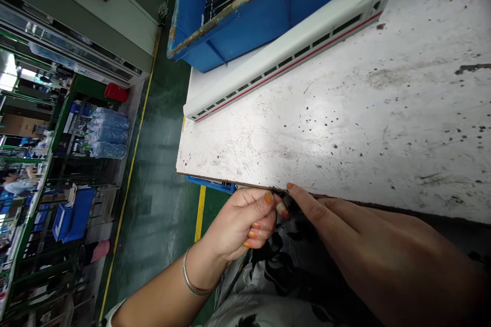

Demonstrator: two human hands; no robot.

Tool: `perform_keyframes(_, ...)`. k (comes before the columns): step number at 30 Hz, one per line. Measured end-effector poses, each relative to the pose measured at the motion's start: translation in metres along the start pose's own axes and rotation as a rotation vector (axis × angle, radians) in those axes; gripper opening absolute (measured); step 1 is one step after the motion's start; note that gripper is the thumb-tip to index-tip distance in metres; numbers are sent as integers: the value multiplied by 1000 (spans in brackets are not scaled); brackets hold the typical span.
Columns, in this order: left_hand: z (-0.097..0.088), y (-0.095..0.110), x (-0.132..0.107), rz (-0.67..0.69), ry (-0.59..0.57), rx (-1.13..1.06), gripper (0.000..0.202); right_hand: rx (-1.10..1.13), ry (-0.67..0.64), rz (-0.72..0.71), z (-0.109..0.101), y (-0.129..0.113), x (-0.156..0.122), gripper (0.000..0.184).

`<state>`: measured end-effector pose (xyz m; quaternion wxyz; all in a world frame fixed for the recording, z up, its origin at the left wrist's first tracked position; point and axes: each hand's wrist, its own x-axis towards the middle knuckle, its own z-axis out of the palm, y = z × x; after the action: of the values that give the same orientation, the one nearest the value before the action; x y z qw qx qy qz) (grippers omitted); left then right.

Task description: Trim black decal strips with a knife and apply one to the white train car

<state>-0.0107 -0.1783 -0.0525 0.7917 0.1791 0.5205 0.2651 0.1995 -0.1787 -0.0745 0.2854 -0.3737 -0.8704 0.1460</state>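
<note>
The train model (287, 48) looks like smooth plastic, a little glossy; the crate (255, 28) is also plastic, with a rough, worn rim (238, 8); the tabletop (345, 107) seems glossy but scratched; the bangle (185, 269) is of shiny metal

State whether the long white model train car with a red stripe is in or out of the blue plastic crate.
Out: the model train car lies on the scuffed white tabletop, beside the crate, outside its wall.
</note>
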Motion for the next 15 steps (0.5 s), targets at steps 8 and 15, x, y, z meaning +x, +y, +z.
perform_keyframes(8,-3,0,2,40,6,8,48,-75,97,0,7,-4,1,60)
perform_keyframes(15,2,1,1,39,86,33,51,-138,127,-47,5,-2,5,55)
